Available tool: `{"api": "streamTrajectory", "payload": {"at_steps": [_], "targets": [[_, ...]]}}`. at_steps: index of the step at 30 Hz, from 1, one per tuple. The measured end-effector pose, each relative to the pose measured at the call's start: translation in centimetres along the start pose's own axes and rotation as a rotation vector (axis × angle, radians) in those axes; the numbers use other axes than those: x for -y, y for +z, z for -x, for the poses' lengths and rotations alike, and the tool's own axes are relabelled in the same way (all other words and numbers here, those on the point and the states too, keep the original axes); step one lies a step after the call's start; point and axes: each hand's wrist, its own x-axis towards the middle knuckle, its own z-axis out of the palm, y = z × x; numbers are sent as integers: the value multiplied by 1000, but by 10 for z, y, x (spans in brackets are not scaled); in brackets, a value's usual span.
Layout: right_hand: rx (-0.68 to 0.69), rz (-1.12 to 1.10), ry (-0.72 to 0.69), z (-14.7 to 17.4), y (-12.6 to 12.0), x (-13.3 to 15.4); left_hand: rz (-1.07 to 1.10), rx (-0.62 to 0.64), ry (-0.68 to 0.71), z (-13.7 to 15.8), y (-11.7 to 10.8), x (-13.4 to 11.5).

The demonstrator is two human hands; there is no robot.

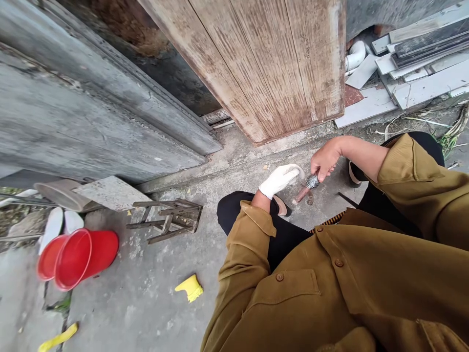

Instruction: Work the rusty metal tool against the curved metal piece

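My left hand [279, 181] wears a white knitted glove. Its fingers are drawn together, their tips slightly blurred, and whatever they pinch is too small to make out. Just to its right, my bare right hand [326, 159] is closed on a spool of grey wire [312, 181], wound around a brownish stick [301, 194]. The stick's lower end points down and left toward the concrete. Both hands are low between my knees, close together but apart.
A weathered wooden door [271, 63] stands ahead over a concrete step. Stacked tiles and boards [421, 63] lie at right. Leftward are a small wooden stool [168, 217], red buckets [73, 259] and a yellow glove-like piece [190, 287].
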Motion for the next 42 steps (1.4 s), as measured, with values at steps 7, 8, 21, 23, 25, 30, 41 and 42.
{"api": "streamTrajectory", "payload": {"at_steps": [7, 8, 21, 23, 25, 30, 41, 42], "targets": [[-890, -327, -210, 49, -15, 3, 154, -102, 68, -4, 3, 3], [-996, -333, -159, 49, -16, 1, 144, -96, 68, -4, 3, 3], [-729, 353, 547, 6, -16, -1, -64, 13, -44, 0, 5, 0], [-480, 365, 504, -4, -7, 0, -110, 35, -44, 1, 5, -1], [-212, 284, 383, -13, 1, 0, -125, 45, -43, 2, 5, -2], [0, -14, 15, -2, 3, 6, -40, -114, -8, 2, -2, -2], [-1025, -394, -39, 45, -16, -1, 110, -148, 62, -5, 0, 7], [-1037, -320, 54, 42, -19, -2, 105, -133, 60, -5, 1, 8]]}}
